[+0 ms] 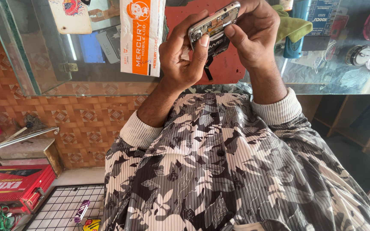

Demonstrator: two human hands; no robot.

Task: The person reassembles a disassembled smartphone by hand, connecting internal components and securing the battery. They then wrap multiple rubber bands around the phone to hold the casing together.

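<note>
I hold an opened smartphone with both hands above a glass counter. Its back is off, so metal and circuit parts show along its edge. My left hand grips the phone from the left, thumb pressed on its lower side. My right hand clasps it from the right, with the fingers curled over the top. A thin black strip hangs down below the phone. Under the hands a red mat lies on the counter.
A white and orange flat package lies on the glass to the left. A green cloth and a blue cylinder sit to the right. On the floor at lower left are a red box and a black wire grid.
</note>
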